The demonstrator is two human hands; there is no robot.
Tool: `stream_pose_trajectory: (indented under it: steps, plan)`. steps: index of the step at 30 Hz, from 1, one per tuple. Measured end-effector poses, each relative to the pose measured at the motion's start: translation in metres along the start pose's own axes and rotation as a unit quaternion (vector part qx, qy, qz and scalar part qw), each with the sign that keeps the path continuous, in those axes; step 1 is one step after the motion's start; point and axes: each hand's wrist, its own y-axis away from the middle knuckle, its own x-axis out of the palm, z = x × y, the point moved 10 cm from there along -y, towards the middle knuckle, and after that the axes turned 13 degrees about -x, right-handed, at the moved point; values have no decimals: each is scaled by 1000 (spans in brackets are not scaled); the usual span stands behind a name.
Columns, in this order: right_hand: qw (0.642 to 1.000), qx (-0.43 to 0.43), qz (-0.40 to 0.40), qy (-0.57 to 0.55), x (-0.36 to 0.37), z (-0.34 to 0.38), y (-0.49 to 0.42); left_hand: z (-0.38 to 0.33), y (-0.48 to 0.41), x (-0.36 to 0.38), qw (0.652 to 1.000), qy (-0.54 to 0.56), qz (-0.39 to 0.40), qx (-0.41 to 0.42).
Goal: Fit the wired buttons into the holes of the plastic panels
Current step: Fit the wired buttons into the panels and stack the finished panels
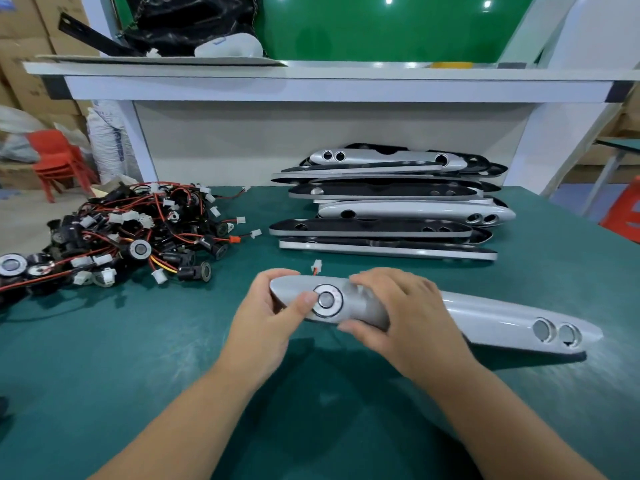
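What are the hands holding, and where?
The left hand and right hand grip the silver panel at its left end, either side of the button.

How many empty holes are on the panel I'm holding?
2: one hole and a second hole beside it, at the right end of the panel. The right hand covers its middle; another may be hidden.

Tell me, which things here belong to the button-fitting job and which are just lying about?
Job: grey panel held by left hand and right hand; button in it; pile of wired buttons; stack of panels.
Lying about: black bag; red chair; cardboard boxes; white sack.
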Motion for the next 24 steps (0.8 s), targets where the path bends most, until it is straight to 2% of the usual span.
stream_pose_trajectory:
  steps: [5,12,19,22,24]
  plan:
    - [999,-15,-23,-35,8,24,-11,5,1,0,1000,-14,-13,-17]
    - [999,-32,34,-24,17,25,-8,6,2,4,999,27,17,-32]
    - [997,-40,70,-20,22,24,-7,-1,7,8,999,-24,13,-28]
    - [995,45,73,-55,18,-2,-7,-2,7,9,999,-19,17,-33]
    - [988,117,98,-28,18,-24,-3,-2,7,9,999,-28,15,-35]
